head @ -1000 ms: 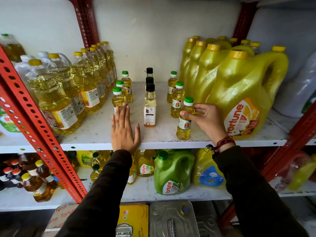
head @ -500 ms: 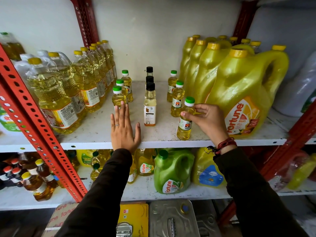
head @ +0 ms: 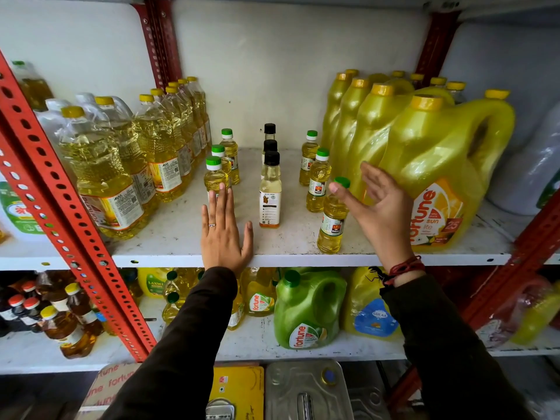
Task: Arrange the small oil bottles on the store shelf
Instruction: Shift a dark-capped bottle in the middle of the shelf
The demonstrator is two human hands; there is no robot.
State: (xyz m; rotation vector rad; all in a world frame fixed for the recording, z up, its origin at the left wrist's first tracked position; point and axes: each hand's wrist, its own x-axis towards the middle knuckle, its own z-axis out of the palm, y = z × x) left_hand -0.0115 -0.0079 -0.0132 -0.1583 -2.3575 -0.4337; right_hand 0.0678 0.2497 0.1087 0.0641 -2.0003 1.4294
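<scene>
On the white shelf (head: 169, 237) the small oil bottles stand in three rows. The left row has green caps, its front bottle (head: 214, 177) touching the fingertips of my left hand (head: 224, 231), which lies flat and open on the shelf. The middle row has black caps, with a pale bottle (head: 270, 195) in front. The right row has green caps; its front bottle (head: 332, 219) stands upright near the shelf edge. My right hand (head: 378, 207) hovers open just right of that bottle, fingers spread and holding nothing.
Large clear oil bottles (head: 103, 177) line the left side, and big yellow jugs (head: 436, 171) fill the right. Red perforated uprights (head: 54, 189) frame the rack. The lower shelf holds a green jug (head: 306, 310) and more bottles.
My right hand has let go of the front right bottle and opened, drawing back to the right. The left hand has stayed flat on the shelf.
</scene>
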